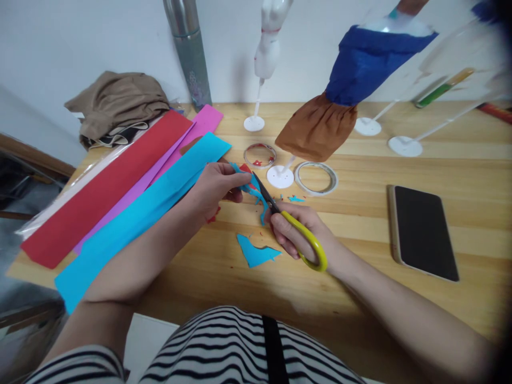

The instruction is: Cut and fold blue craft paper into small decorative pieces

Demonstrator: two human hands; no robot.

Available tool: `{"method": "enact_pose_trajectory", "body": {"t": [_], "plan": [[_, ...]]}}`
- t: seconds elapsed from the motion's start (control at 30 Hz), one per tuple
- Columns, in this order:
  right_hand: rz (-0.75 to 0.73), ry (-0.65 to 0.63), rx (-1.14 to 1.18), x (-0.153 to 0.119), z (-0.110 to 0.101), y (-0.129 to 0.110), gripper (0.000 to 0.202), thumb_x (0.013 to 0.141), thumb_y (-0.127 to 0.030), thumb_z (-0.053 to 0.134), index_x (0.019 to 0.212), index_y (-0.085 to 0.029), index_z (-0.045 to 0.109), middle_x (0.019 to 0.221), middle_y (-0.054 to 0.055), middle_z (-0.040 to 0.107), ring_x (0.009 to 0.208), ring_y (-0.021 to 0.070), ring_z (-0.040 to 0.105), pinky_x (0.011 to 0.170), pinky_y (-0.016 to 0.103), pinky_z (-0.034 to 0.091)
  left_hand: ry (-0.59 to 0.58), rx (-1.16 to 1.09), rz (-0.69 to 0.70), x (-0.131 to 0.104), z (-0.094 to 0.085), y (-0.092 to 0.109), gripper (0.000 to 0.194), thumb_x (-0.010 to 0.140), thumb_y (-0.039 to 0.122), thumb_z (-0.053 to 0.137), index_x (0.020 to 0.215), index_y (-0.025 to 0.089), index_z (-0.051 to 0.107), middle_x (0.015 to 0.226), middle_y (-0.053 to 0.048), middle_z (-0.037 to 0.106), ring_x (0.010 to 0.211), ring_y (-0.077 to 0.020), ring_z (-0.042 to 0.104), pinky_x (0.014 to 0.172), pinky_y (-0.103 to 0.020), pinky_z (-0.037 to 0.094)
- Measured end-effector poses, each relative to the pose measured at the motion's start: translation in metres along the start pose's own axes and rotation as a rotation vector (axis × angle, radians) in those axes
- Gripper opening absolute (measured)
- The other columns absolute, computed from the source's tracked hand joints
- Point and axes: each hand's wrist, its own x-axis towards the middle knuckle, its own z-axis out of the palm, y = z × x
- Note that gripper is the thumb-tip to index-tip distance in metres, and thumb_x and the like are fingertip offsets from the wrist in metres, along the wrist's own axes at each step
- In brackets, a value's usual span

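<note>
My left hand [220, 184] pinches a small piece of blue paper [254, 188] with a bit of red against it. My right hand [298, 226] is closed on scissors with yellow handles [310, 240]. Their dark blades point up and left and touch the edge of the blue paper, near my left fingertips. A narrow blue strip hangs down beside the blades. Below, on the wooden table, lies a loose blue paper scrap [256, 253]. Tiny blue and red bits are scattered around my hands.
Long blue [108, 240], red [108, 186] and pink sheets lie at left, by a brown cloth [120, 101] and a bottle [190, 58]. Behind my hands are tape rolls [334, 184] and mini mannequins on stands, one dressed in blue and brown [360, 64]. A phone [426, 232] lies right.
</note>
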Motion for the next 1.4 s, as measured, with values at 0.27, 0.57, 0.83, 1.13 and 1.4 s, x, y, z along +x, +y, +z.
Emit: {"method": "enact_pose_trajectory", "body": {"t": [0.27,0.57,0.83,1.13,1.4], "plan": [[0.054,0.021,-0.03,-0.003,0.002,-0.014,0.053,0.089,-0.071,0.075,0.078,-0.024,0.055,0.052,-0.009,0.05,0.033,0.0052,0.034,0.032,0.02,0.025,-0.037,0.001,-0.01,-0.001,-0.004,0.003,0.023,0.078,0.019,0.089,0.064,0.015,0.071,0.062,-0.003,0.071,0.051,-0.0112,0.058,0.056,-0.026,0.049],[0.077,0.014,-0.058,-0.002,0.0,-0.028,0.057,0.082,-0.074,0.079,0.076,-0.024,0.053,0.052,-0.008,0.051,0.035,0.006,0.039,0.032,0.021,0.028,-0.052,0.061,-0.048,0.007,-0.006,0.009,0.022,0.08,0.011,0.082,0.061,0.016,0.072,0.063,-0.004,0.072,0.048,-0.0106,0.059,0.052,-0.024,0.052],[0.029,-0.055,0.068,0.002,-0.004,-0.022,0.07,0.08,-0.092,0.069,0.086,-0.023,0.058,0.053,-0.01,0.049,0.031,0.006,0.038,0.029,0.021,0.031,-0.063,-0.065,-0.083,0.004,-0.003,0.014,0.019,0.075,0.011,0.087,0.061,0.012,0.074,0.062,-0.004,0.072,0.045,-0.009,0.058,0.051,-0.023,0.052],[-0.051,-0.134,0.098,0.012,-0.007,-0.019,0.071,0.078,-0.091,0.073,0.074,-0.021,0.061,0.05,-0.001,0.061,0.038,0.0114,0.054,0.038,0.024,0.044,-0.062,-0.246,0.0,-0.008,0.008,0.008,0.026,0.078,0.018,0.09,0.06,0.014,0.072,0.062,-0.003,0.072,0.05,-0.0092,0.06,0.054,-0.022,0.055],[-0.022,0.002,-0.006,0.005,-0.003,-0.033,0.034,0.08,-0.046,0.083,0.087,-0.023,0.058,0.049,-0.009,0.055,0.035,0.0107,0.049,0.031,0.021,0.038,-0.039,-0.348,-0.001,-0.019,0.018,0.003,0.023,0.08,0.015,0.085,0.061,0.013,0.071,0.06,-0.003,0.071,0.047,-0.0069,0.058,0.05,-0.019,0.049]]}}
